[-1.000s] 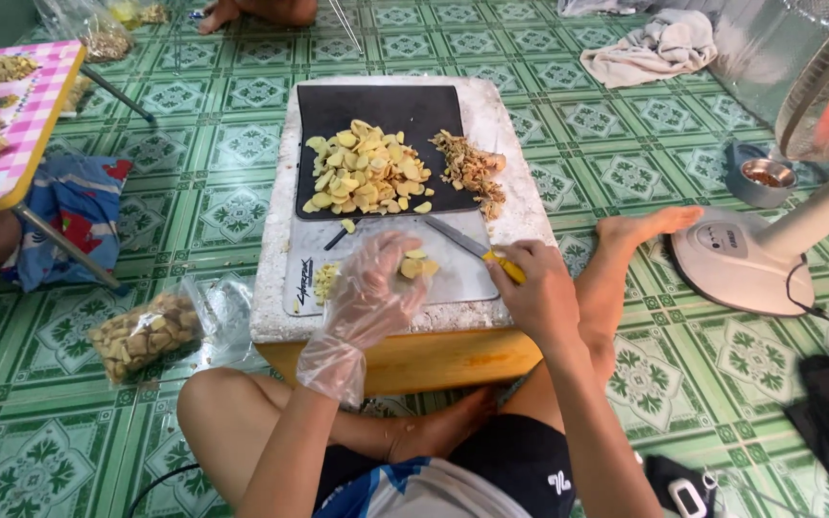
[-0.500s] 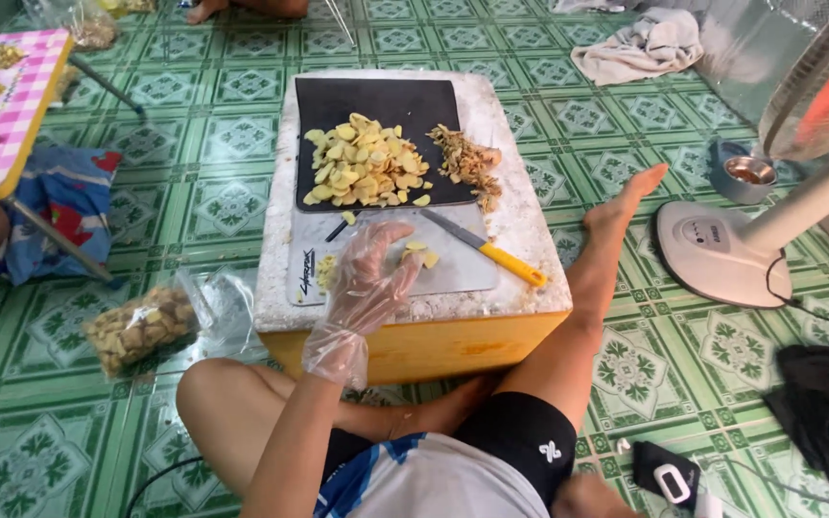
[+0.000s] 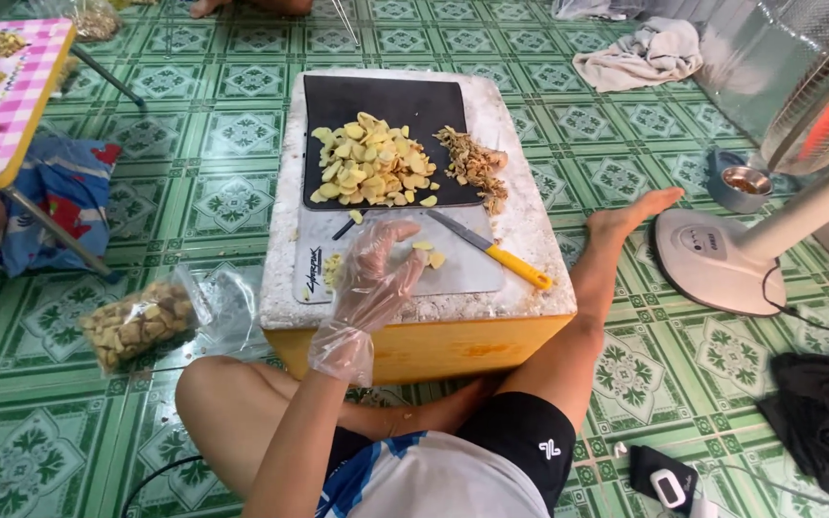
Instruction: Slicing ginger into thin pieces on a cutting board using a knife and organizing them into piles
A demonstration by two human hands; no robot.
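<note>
A white foam box with a yellow base serves as the bench on a floor of green patterned tiles. At the far end of that box lies a black rectangular cutting mat carrying a heap of pale yellow sliced ginger and, to its right, a smaller pile of brown peelings. On the near side of the mat sits a grey mat, where the left hand, in a clear plastic glove, rests with its fingers loosely curled and slightly apart, closed on nothing, just beside a few loose ginger slices. A yellow-handled knife lies right of those slices, untouched. The right hand is out of view. Left of the box lies a clear plastic bag of ginger pieces; right of it stands a white pedestal fan.
</note>
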